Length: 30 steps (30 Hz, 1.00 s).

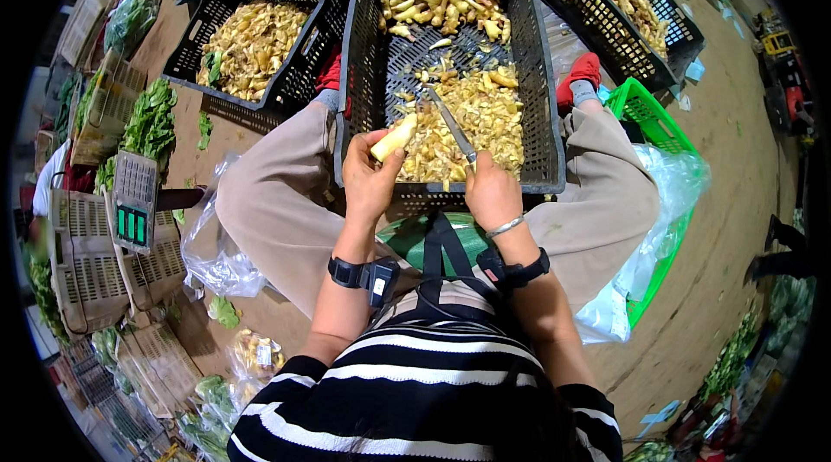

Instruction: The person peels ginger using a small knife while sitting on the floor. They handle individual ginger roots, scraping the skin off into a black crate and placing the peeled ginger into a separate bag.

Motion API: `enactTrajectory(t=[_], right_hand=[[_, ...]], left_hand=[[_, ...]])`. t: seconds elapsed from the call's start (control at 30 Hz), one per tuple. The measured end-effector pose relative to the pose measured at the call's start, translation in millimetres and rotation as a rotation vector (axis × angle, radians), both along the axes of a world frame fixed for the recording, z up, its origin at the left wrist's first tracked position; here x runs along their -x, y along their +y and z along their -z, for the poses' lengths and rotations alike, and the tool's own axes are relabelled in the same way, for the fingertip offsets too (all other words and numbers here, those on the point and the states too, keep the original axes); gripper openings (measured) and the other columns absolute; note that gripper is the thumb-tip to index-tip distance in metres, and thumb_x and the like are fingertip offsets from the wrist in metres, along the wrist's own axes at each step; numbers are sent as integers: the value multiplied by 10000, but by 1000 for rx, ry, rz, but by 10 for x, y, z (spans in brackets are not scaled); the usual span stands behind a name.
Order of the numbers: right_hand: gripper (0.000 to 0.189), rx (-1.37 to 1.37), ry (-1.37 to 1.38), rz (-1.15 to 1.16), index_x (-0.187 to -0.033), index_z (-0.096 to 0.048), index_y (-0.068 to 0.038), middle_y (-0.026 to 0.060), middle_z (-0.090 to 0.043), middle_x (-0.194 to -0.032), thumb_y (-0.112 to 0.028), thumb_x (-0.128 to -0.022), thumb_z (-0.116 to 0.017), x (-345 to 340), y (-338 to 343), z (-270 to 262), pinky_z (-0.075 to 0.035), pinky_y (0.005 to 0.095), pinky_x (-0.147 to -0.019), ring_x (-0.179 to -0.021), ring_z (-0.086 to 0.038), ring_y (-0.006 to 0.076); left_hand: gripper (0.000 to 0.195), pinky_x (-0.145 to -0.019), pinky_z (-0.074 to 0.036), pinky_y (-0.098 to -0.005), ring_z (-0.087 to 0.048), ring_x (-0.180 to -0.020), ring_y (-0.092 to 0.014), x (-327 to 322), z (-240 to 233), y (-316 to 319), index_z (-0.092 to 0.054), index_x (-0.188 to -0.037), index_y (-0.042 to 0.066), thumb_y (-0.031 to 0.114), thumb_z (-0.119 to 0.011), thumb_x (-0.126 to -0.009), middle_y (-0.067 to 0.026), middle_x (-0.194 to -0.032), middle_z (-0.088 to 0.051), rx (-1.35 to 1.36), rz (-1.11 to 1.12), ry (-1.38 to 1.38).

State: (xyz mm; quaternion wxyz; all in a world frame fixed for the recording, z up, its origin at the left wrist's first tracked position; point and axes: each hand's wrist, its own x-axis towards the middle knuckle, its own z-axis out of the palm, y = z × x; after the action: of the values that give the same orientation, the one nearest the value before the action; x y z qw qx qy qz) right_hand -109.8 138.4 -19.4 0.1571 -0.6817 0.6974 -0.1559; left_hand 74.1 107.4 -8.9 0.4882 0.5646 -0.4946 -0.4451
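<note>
Between my legs stands a black plastic crate (550,131). Its far end holds whole ginger pieces (448,7); a heap of ginger scraps (480,111) lies in the near part. My left hand (371,173) grips a pale, peeled-looking piece of ginger (396,138) between thumb and fingers, over the crate's near left side. My right hand (492,192) is closed around the handle of a knife (454,127), whose blade points away from me above the scraps. The blade and the held ginger are apart.
At the left, another black crate (269,79) holds ginger scraps; a third black crate (623,27) at the right holds ginger. A green plastic crate (656,124) with plastic bags is beside my right leg. A digital scale (134,202) and leafy greens (149,121) are at the left.
</note>
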Motion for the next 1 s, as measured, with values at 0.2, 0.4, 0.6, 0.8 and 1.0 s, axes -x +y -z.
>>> enactTrajectory(t=[0.2, 0.4, 0.6, 0.8, 1.0], right_hand=[[183, 67, -120, -190, -880, -464, -29, 159, -557, -679, -178, -801, -535, -188, 316, -181, -479, 416, -492, -563, -581, 329], [213, -28, -142, -96, -892, -453, -9, 202, -570, -702, -169, -795, -556, -157, 153, -37, -463, 455, -537, -601, -569, 379], [191, -105, -265, -118, -853, -443, -9, 208, -578, -641, -178, -816, -524, -132, 189, -244, -473, 459, -523, -568, -575, 388], [199, -31, -109, -58, -894, -441, -18, 201, -571, -681, -152, -790, -545, -208, 210, -123, -469, 454, -538, -594, -575, 376], [148, -8, -136, -115, -844, -453, -47, 162, -556, -633, -170, -807, -527, -178, 199, -180, -472, 405, -452, -535, -583, 319]], left_hand=[[289, -711, -492, -246, -580, -804, -134, -11, -20, -70, -484, -1104, -66, 25, -554, -838, -101, -947, -578, -83, -105, 481], [268, -670, -507, -258, -608, -733, -164, 36, -21, -41, -495, -1075, -80, 22, -553, -834, -135, -948, -594, -88, -76, 394], [247, -654, -507, -252, -604, -705, -162, -28, -39, -81, -491, -1063, -76, 35, -525, -846, -141, -913, -602, -171, -103, 503], [232, -565, -499, -231, -592, -651, -149, 12, 5, -56, -490, -1044, -69, 69, -494, -858, -147, -875, -606, -163, -61, 555], [289, -504, -483, -218, -576, -635, -136, -20, 7, -63, -499, -1040, -50, 183, -394, -906, -125, -847, -604, -299, -89, 673]])
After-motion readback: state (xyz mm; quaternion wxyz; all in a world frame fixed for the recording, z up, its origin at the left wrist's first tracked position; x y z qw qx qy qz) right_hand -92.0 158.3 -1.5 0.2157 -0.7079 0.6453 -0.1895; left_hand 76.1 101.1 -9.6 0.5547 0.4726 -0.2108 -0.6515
